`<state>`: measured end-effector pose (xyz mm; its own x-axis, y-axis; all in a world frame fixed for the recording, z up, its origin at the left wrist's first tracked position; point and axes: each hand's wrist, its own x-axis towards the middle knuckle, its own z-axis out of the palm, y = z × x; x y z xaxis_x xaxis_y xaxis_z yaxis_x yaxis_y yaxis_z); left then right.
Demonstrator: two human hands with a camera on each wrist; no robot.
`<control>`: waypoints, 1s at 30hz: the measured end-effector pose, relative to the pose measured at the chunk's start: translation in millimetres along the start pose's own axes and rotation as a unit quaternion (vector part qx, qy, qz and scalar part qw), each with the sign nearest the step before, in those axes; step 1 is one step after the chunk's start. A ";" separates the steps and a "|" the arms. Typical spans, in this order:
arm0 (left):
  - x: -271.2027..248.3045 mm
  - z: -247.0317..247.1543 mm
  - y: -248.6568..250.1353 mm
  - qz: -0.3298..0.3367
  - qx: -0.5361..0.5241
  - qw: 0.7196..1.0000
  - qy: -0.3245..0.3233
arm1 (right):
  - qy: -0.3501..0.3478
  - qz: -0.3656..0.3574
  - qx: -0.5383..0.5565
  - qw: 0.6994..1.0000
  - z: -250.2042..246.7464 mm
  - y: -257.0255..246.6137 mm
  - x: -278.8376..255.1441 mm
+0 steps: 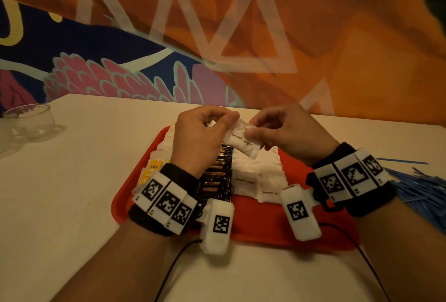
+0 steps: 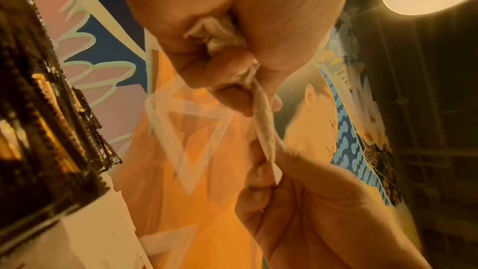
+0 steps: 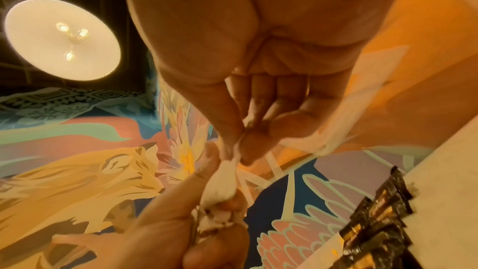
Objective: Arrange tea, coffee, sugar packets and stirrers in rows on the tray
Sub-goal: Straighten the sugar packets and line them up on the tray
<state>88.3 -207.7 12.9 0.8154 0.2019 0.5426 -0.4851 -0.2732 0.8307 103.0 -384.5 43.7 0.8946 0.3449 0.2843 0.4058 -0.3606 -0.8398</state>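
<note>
Both hands, left hand [image 1: 201,132] and right hand [image 1: 287,130], pinch one brown sugar packet [image 1: 241,141] at frame centre above the red tray [image 1: 265,231]; pulling apart could tear it, spilling sugar.

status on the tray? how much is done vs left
Done: tea bags, coffee sachets and most brown sugar packets lie in rows on the red tray. In hand: the left hand grips a bunch of sugar packets, and the right hand pinches one packet from it. Left: those packets and the blue stirrers, still off the tray.
</note>
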 end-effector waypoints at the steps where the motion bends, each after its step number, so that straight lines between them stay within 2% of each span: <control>1: 0.7 -0.8 0.7 -0.009 -0.008 1.000 0.006 | -0.016 0.017 -0.012 1.000 -1.3 1.4 -1.0; 7: 3.9 -5.8 1.3 -0.079 -0.061 0.995 0.011 | -0.127 0.137 -0.153 0.970 -0.3 16.5 -7.2; 14: 2.9 -3.9 1.3 -0.080 -0.065 0.995 0.003 | -0.169 0.199 -0.207 0.943 17.2 24.4 -17.4; 21: 3.0 -4.8 1.2 -0.086 -0.071 0.994 0.000 | -0.171 0.195 -0.248 0.933 25.4 20.7 -12.0; 28: 2.6 -4.4 0.4 -0.094 -0.074 0.993 -0.004 | -0.147 0.119 -0.438 0.879 33.1 16.0 -13.1; 30: 2.6 -4.6 0.5 -0.094 -0.078 0.993 -0.004 | -0.139 0.093 -0.450 0.877 33.0 15.1 -14.1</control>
<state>88.7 -203.1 15.2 0.8985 0.2278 0.3753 -0.3661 -0.0830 0.9269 90.4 -366.1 11.8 0.9316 0.3603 -0.0477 0.3529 -0.9281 -0.1190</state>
